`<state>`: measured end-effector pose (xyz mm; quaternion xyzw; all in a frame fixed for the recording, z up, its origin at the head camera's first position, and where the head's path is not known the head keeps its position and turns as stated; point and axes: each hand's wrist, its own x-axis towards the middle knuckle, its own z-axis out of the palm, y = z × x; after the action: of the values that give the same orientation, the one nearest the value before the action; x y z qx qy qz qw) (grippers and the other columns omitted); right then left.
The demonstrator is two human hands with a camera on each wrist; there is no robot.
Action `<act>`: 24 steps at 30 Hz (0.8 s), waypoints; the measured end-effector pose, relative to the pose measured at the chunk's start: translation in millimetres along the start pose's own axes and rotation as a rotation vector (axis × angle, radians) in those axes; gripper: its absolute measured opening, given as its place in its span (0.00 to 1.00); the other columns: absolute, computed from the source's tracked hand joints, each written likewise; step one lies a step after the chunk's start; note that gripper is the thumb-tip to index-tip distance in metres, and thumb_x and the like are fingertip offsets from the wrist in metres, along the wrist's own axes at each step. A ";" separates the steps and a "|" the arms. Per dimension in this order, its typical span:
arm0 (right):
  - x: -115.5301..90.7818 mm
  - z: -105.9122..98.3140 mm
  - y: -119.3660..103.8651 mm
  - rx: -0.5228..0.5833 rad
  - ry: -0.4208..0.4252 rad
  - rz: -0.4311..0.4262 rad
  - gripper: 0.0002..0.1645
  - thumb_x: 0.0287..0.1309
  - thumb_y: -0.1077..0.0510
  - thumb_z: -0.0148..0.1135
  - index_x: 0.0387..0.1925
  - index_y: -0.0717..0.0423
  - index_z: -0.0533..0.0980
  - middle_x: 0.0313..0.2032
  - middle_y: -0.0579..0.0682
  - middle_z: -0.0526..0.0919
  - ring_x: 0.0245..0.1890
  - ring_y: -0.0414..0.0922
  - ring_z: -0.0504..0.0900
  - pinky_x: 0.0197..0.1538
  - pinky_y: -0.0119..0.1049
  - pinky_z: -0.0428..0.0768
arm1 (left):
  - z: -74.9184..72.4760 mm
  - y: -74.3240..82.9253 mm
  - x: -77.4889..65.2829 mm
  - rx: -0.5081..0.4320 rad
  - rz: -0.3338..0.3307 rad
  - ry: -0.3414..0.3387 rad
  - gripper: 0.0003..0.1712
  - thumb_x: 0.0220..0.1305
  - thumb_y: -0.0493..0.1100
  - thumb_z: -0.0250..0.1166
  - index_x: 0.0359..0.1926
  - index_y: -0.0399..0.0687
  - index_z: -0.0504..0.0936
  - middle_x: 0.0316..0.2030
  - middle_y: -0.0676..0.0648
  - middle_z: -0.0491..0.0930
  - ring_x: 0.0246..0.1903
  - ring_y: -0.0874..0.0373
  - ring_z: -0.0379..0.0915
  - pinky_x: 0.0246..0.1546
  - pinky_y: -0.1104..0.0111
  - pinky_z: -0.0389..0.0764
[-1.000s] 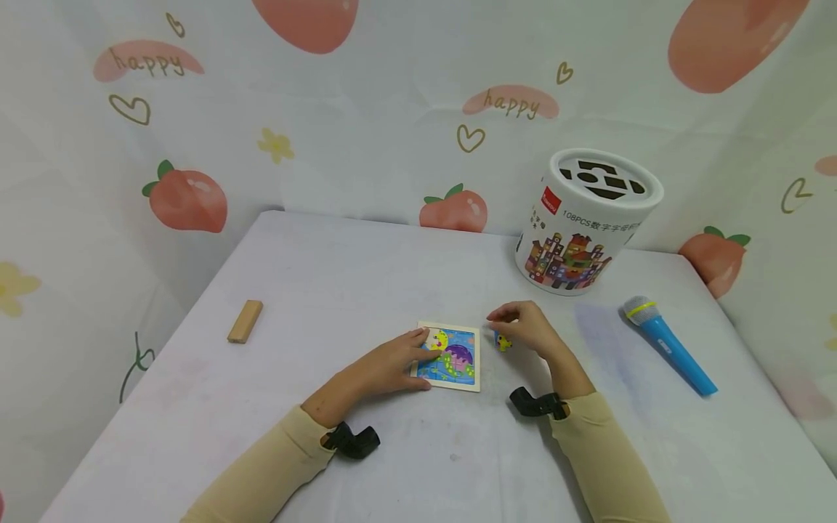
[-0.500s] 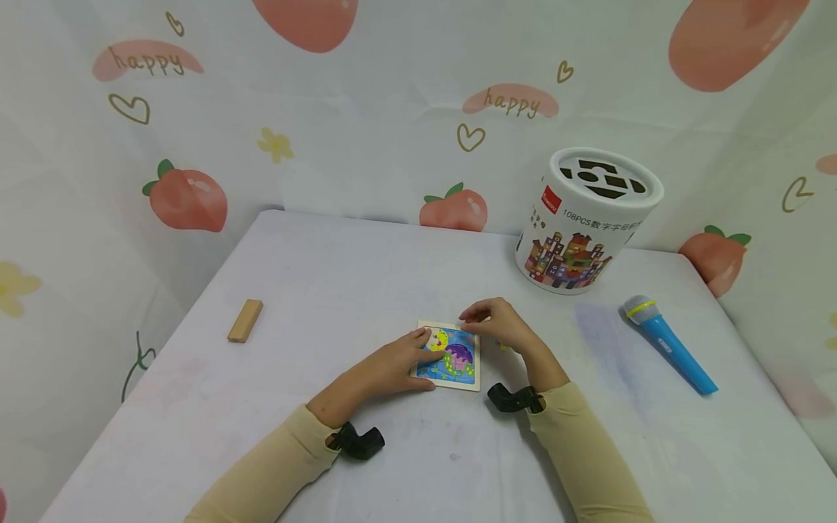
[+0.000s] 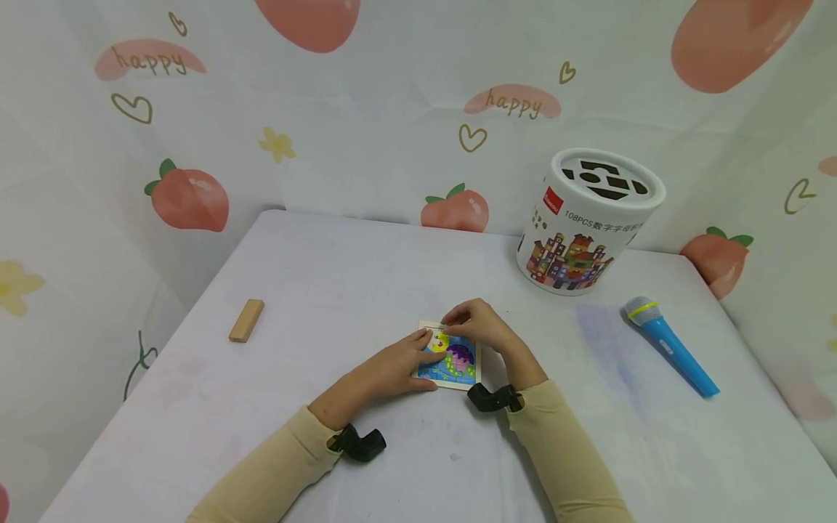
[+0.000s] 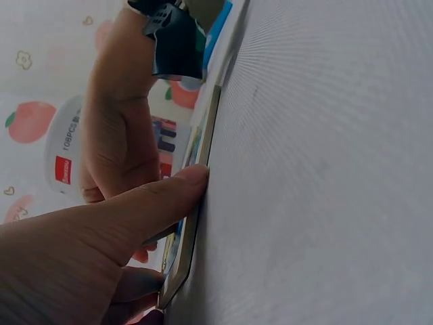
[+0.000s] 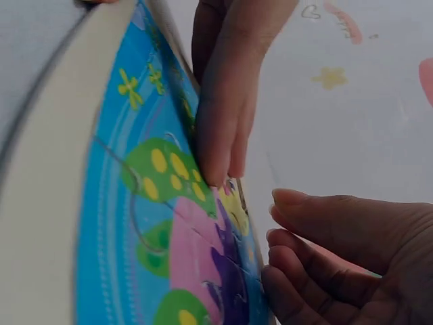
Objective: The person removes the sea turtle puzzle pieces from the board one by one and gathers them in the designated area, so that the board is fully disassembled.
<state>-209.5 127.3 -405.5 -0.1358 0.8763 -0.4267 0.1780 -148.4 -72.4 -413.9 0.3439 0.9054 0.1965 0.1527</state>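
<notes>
A small jigsaw puzzle in a pale frame lies mid-table, with a yellow creature and a purple-and-pink egg on blue. My left hand rests on its left side, fingers extended; the left wrist view has the thumb against the frame's near edge. Over the puzzle's upper part, my right hand reaches in with bent fingers. Its fingertips are right at the picture's far side in the right wrist view, and no piece shows between thumb and fingers. The spot to the puzzle's right is covered by this hand.
A blue toy microphone lies at the right. Behind it stands a large white printed bucket with a slotted lid. A wooden block sits at the left, and a peach-patterned cloth hangs along the back.
My right hand has moved left from a loose yellow-and-blue piece beside the puzzle onto the puzzle's upper part, and the piece is now hidden. My left hand has stayed nearly still.
</notes>
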 end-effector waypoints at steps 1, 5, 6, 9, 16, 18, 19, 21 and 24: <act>-0.2 1.2 0.1 -0.004 -0.001 -0.002 0.12 0.54 0.61 0.64 0.40 0.64 0.81 0.36 0.56 0.84 0.31 0.40 0.77 0.35 0.30 0.77 | 0.1 0.0 -0.2 -0.001 0.004 0.002 0.32 0.60 0.56 0.62 0.63 0.52 0.70 0.70 0.35 0.52 0.72 0.45 0.44 0.67 0.55 0.59; -1.6 4.6 0.1 -0.018 -0.001 -0.007 0.10 0.54 0.62 0.64 0.37 0.65 0.82 0.35 0.57 0.85 0.31 0.40 0.78 0.40 0.31 0.79 | 0.3 -0.1 -1.1 -0.004 0.013 0.010 0.32 0.60 0.56 0.62 0.63 0.51 0.71 0.70 0.35 0.52 0.72 0.45 0.44 0.67 0.54 0.59; -1.9 5.1 0.1 -0.021 0.000 -0.011 0.10 0.54 0.63 0.64 0.36 0.65 0.82 0.35 0.57 0.85 0.31 0.40 0.78 0.40 0.32 0.79 | 0.4 -0.2 -1.1 -0.005 0.013 0.012 0.32 0.59 0.56 0.62 0.63 0.52 0.71 0.70 0.35 0.52 0.72 0.45 0.44 0.67 0.54 0.59; -1.5 5.9 0.6 -0.029 0.005 -0.026 0.08 0.54 0.63 0.64 0.35 0.65 0.82 0.33 0.56 0.84 0.30 0.40 0.78 0.38 0.31 0.78 | 1.5 -1.4 -0.5 -0.002 0.009 0.015 0.32 0.60 0.57 0.62 0.63 0.53 0.71 0.70 0.35 0.52 0.72 0.45 0.44 0.67 0.54 0.59; -1.4 6.1 1.1 -0.053 0.019 -0.028 0.08 0.54 0.63 0.64 0.35 0.65 0.82 0.33 0.55 0.84 0.30 0.40 0.78 0.39 0.32 0.79 | 2.2 -3.1 0.8 -0.012 0.007 0.019 0.32 0.59 0.57 0.62 0.63 0.53 0.71 0.70 0.36 0.52 0.72 0.45 0.44 0.67 0.54 0.60; -1.5 6.2 1.2 -0.059 0.028 -0.014 0.08 0.54 0.62 0.64 0.35 0.64 0.82 0.33 0.55 0.84 0.30 0.40 0.78 0.40 0.33 0.79 | 2.6 -3.5 1.1 -0.008 0.011 0.020 0.32 0.59 0.57 0.62 0.63 0.53 0.71 0.70 0.36 0.52 0.72 0.45 0.43 0.67 0.54 0.60; -1.5 6.4 1.4 -0.060 0.033 -0.006 0.08 0.54 0.62 0.65 0.35 0.64 0.82 0.33 0.54 0.84 0.30 0.40 0.78 0.40 0.33 0.79 | 3.0 -3.7 1.3 -0.007 0.014 0.021 0.32 0.59 0.57 0.62 0.63 0.53 0.71 0.70 0.35 0.52 0.72 0.45 0.44 0.67 0.54 0.60; -1.3 7.0 1.8 -0.065 0.042 0.001 0.08 0.54 0.61 0.65 0.35 0.63 0.82 0.33 0.54 0.84 0.30 0.40 0.77 0.40 0.33 0.79 | 3.7 -4.0 1.2 -0.003 0.016 0.022 0.32 0.59 0.57 0.62 0.63 0.54 0.71 0.70 0.36 0.52 0.72 0.45 0.44 0.67 0.55 0.60; -1.3 7.7 2.3 -0.070 0.050 -0.001 0.08 0.54 0.61 0.65 0.35 0.63 0.82 0.33 0.54 0.84 0.30 0.40 0.78 0.39 0.33 0.79 | 4.5 -4.2 1.0 -0.002 0.015 0.024 0.32 0.59 0.57 0.62 0.63 0.54 0.71 0.70 0.36 0.52 0.72 0.46 0.44 0.67 0.55 0.60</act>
<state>-205.2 123.9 -411.5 -0.1318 0.8946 -0.3992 0.1512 -149.6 -73.4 -419.9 0.3481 0.9044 0.2027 0.1405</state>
